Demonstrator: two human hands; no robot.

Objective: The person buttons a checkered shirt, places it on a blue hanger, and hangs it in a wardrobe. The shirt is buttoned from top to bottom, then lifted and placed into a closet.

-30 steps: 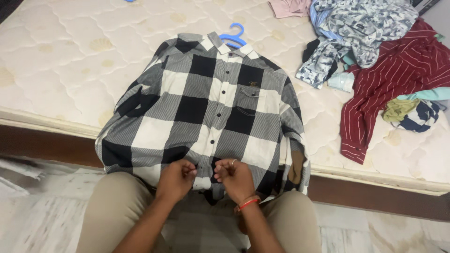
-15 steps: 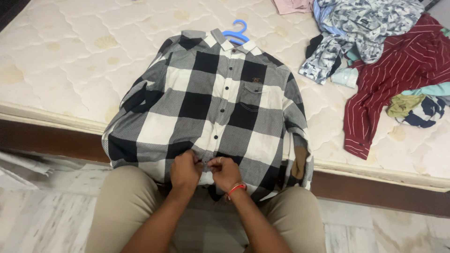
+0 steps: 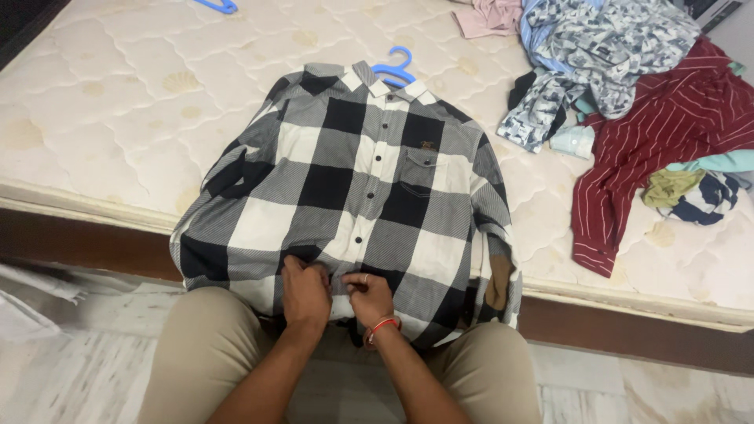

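- A black, white and grey checked shirt (image 3: 353,188) lies front-up on a cream quilted mattress (image 3: 110,118), collar away from the person and hem hanging over the near edge of the bed.
- Both hands meet at the button placket near the hem, close together and almost touching.
- The left hand (image 3: 305,292) rests on the cloth, fingers curled and pinched on the placket edge just left of the button line.
- The right hand (image 3: 367,297) has its fingers bunched tight on the facing edge of the placket; a ring sits on one finger and a red-orange band (image 3: 382,326) circles the wrist.
- From here I cannot tell whether a button sits between the fingertips.
- The person's knees in beige trousers (image 3: 204,345) show on either side of the forearms, against the bed frame.
- A blue plastic hanger (image 3: 395,67) pokes out from under the shirt collar.
- To the right, well apart from the hands, lies a heap of clothes: a maroon striped shirt (image 3: 652,149) and a blue-grey patterned shirt (image 3: 597,55) on top of it.
- The floor (image 3: 71,369) below is pale marble-like tile.
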